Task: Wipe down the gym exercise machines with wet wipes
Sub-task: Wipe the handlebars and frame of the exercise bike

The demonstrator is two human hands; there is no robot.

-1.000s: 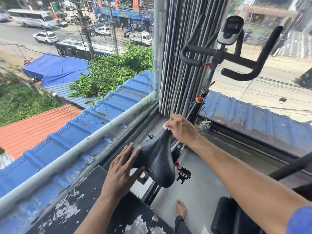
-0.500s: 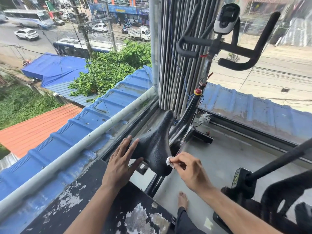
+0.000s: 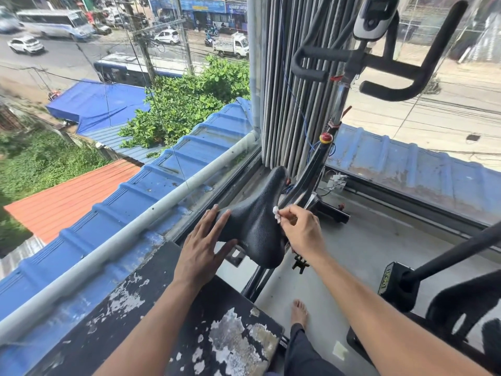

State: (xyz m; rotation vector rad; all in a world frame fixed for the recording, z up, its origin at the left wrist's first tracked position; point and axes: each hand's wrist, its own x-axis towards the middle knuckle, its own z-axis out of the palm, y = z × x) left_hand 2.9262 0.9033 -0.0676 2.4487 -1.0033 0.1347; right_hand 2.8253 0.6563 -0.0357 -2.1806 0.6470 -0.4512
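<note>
Yellow lettering marks a small black bracket on the dark machine at lower right, too blurred to read; blue shop signs across the street outside carry white writing that is also unreadable. Grey concrete flooring meets a glass corner window with bundled grey blinds, overlooking blue corrugated roofing. A black ledge with peeling paint lies at lower left. The stationary bike's black textured saddle sits between both hands, its black handlebars beyond. The left hand rests flat with fingers straight against the saddle's left edge. The right hand pinches a small crumpled white wet wipe against the saddle's right side.
</note>
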